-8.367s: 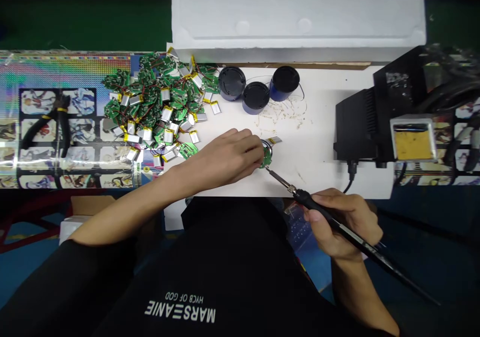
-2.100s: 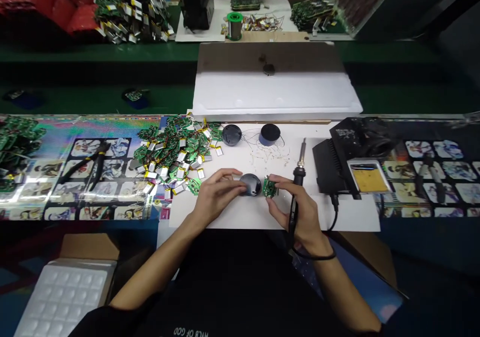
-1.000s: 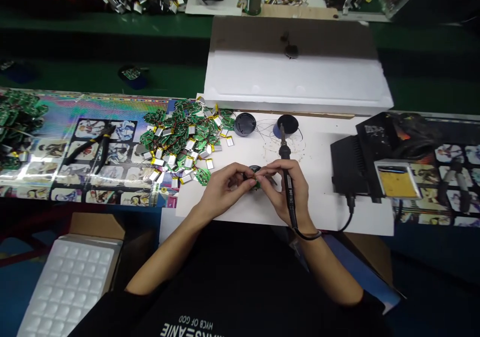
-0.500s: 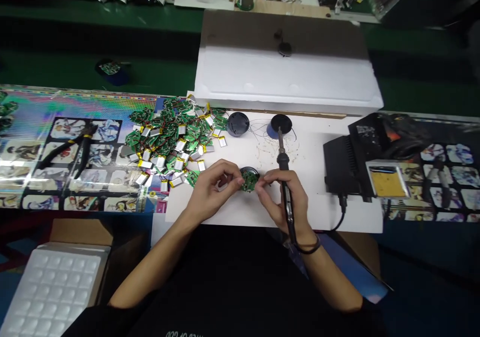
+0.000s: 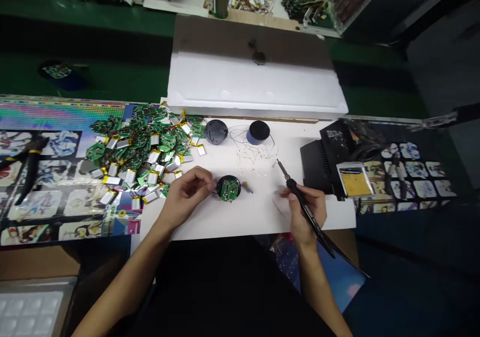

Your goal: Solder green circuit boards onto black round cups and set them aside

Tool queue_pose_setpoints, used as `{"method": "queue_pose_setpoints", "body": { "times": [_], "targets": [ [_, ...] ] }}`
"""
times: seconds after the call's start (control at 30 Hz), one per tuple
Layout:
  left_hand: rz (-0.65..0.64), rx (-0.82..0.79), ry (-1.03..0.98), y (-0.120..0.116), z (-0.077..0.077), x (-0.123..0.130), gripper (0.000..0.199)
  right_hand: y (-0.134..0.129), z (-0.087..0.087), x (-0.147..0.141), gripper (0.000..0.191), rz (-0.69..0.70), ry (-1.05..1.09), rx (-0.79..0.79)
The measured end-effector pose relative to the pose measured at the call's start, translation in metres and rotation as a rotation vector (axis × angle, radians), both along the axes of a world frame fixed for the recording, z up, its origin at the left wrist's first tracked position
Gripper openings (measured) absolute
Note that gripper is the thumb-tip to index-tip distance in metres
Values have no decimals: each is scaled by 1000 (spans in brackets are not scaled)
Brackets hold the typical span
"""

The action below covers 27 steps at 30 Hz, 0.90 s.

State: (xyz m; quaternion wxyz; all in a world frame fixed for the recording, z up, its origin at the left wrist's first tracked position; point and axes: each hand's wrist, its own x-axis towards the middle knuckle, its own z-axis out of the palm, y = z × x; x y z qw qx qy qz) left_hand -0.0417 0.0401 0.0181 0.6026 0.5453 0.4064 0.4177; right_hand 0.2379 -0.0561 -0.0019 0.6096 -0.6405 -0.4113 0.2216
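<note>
A round green circuit board (image 5: 229, 189) sits inside an open black round housing (image 5: 227, 177) on a white work sheet (image 5: 262, 222). The board hides the housing's floor; its solder joints are too small to make out.

Left of the housing, the left hand (image 5: 183, 200) is released, its fingers (image 5: 204, 187) loosely curled. Contact with the rim cannot be determined. Right of the housing, the right hand (image 5: 303, 209) has its fingers (image 5: 296, 192) clenched round a soldering iron (image 5: 300, 195), whose tip is clear of the housing.

A small metal part (image 5: 248, 187) lies just right of the housing. Behind it stand 2 black housings (image 5: 216, 131) (image 5: 259, 132). Further left lies a heap of pouch cells and wired boards (image 5: 142, 152).
</note>
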Motion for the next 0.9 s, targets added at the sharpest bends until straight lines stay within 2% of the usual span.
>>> {"method": "queue_pose_setpoints", "body": {
  "times": [0.23,0.57,0.77,0.9],
  "targets": [
    [12,20,1,-1,-4,-2,13,18,-4,2,27,-48,-97,-102],
    [17,17,5,0,-3,0,15,15,-7,4,27,-41,-105,-145],
    [17,-2,-10,-1,-2,0,15,14,-7,5,25,-18,-120,-138],
    [22,-15,-11,-1,0,1,14,12,-3,4,26,-34,-104,-71]
  ]
}}
